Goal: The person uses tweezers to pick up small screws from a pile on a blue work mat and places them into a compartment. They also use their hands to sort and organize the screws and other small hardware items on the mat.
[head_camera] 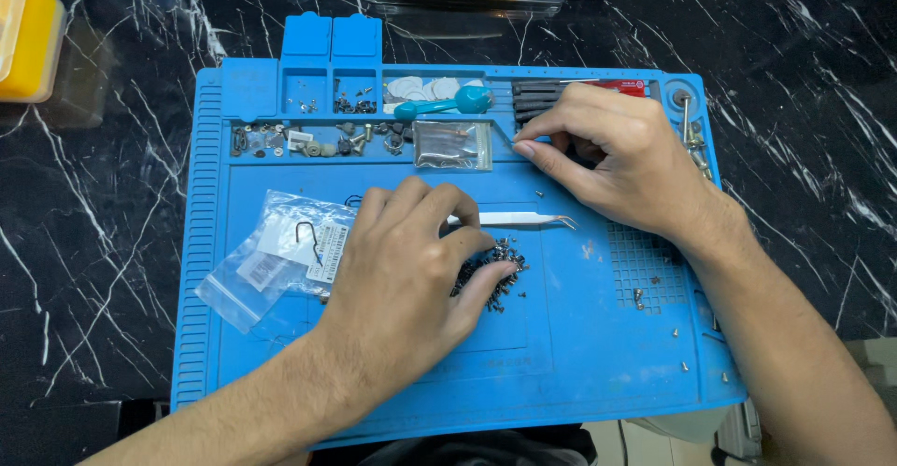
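I see left hand (402, 270) near me on blue silicone work mat (598, 354), fingertips pressed on heap of tiny dark screws (491, 274); light, slippery, best pinched singly. Beyond, slim white tweezers (514, 218). Farther, right hand (621, 153), fingers pinched at mat's tray edge; contents hidden.

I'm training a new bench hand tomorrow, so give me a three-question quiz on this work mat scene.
1. True or false: the left hand rests on the pile of small dark screws.
2. Which lies nearest the right hand? A) yellow plastic box B) row of black ribbed bars C) clear plastic bag with a black hook
3. Fill in: the white tweezers lie on the ___ silicone mat.

Key: 1 true; 2 B; 3 blue.
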